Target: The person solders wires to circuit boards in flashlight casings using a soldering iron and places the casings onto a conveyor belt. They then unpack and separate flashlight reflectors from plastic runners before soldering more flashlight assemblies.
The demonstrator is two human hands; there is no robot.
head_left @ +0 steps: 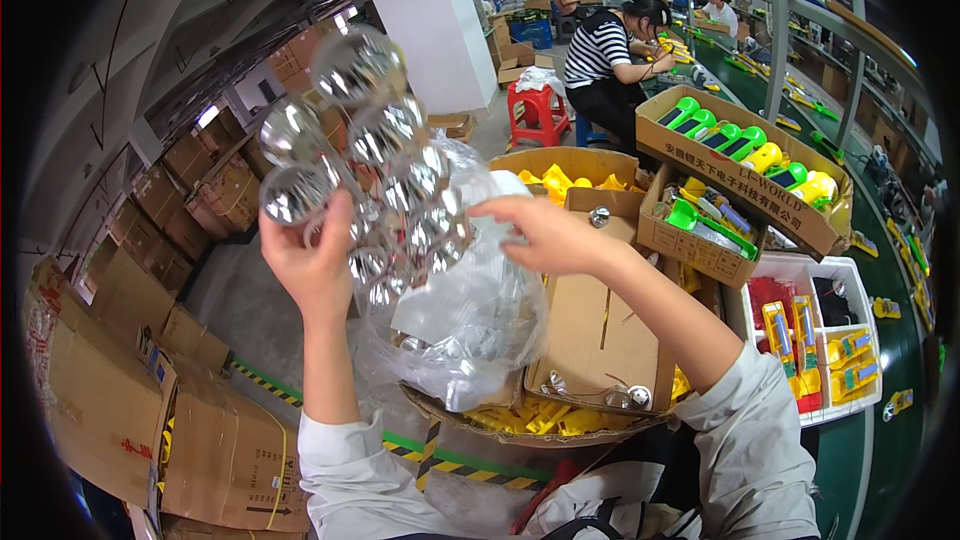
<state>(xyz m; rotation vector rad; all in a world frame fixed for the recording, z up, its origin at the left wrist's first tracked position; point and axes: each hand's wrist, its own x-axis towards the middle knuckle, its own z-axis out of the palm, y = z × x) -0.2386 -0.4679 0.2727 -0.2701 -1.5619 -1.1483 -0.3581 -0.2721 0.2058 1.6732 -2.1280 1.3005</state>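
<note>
I hold a nested stack of chrome reflector cups (370,160) up in front of me with my left hand (315,260). The fingers are closed around the lower end of the stack, and the shiny bowls fan out above my hand, up and to the left. My right hand (545,230) grips the clear plastic bag (470,310) near its mouth, with the fingers pinched on the film. The bag hangs below the stack and against it, and I can see more reflectors low inside it.

I judge that I am about in the middle of taking them out: one bunch is already out of the bag and in my hand, but the bag is not yet empty. Only a few loose reflectors (625,397) lie on the folded cardboard sheet (590,320) under my right forearm, so most of the pieces are not laid out.

The cardboard sheet rests over a wide round basket (545,162) filled with yellow plastic parts (545,420). Just beside it, on the right, there is a white tray (800,265) with red and yellow parts. Behind stand cardboard boxes of green and yellow flashlight bodies (740,140).

The room is a factory hall. A long green workbench (880,330) runs away on the right. A person in a striped shirt (605,50) sits near a red stool (540,110). Many brown cartons (200,190) are piled on the left, and the concrete floor has a yellow and black stripe (470,468).
</note>
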